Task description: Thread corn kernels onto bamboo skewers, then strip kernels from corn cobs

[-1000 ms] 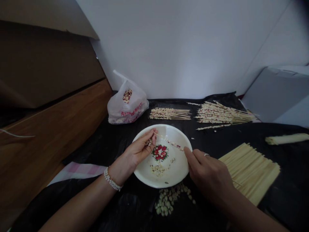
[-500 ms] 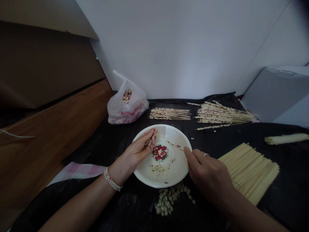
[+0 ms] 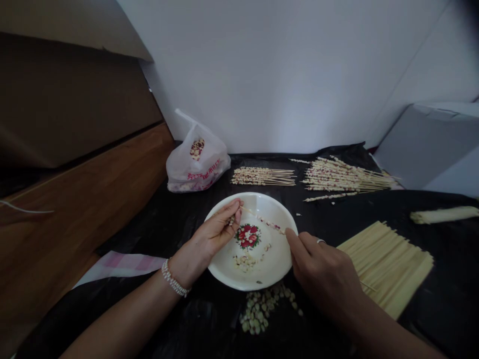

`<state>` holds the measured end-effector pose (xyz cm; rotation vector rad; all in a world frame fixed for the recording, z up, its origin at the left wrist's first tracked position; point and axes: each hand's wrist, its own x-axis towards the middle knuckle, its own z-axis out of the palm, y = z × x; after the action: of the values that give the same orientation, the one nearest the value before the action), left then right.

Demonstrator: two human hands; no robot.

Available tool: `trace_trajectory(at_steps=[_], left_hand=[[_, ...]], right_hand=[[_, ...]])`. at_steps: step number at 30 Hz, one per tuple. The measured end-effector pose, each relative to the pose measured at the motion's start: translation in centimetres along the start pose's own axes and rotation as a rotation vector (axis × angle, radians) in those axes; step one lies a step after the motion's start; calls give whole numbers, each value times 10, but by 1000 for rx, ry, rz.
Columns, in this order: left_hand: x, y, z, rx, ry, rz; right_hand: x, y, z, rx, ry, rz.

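we are at the threading step, as we judge it: small pale and dark-red pieces sit along a thin skewer (image 3: 269, 224) held over the far right part of the white bowl (image 3: 279, 262). our right hand (image 3: 325, 267) grips it at the bowl's right rim, fingers curled tightly about the shaft. our left hand (image 3: 215, 234), over the left rim, has its thumb and fingertips pinched at the skewer's far-left end, with loose pieces (image 3: 230, 220) cupped in the curled fingers; whether one is on the tip we cannot tell.

the skewer's long axis runs slantwise, from far left at our left fingertips to near right at our right hand, the left end bare and pointing away from us. a stub shows past our right wrist, perhaps the same stick. the next move, we think, calls for a steady shaft and a piece squared to that end, pressed gently so it does not split.

bare sticks (image 3: 392, 269) lie to the right, and two threaded bunches, the smaller bunch (image 3: 262, 176) and the larger bunch (image 3: 333, 177), on the far side.
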<state>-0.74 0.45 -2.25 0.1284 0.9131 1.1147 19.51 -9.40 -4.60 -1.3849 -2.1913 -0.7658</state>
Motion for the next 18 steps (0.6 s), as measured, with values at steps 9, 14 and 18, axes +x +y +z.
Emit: trace_trajectory(at_steps=[9, 14, 18], left_hand=[[-4, -4, 3, 17, -5, -21], [2, -4, 3, -8, -52, -32], [1, -3, 3, -28, -56, -65]], right_hand=[[-1, -2, 1, 15, 23, -4], [-1, 1, 3, 18, 35, -16], [-1, 2, 5, 25, 57, -4]])
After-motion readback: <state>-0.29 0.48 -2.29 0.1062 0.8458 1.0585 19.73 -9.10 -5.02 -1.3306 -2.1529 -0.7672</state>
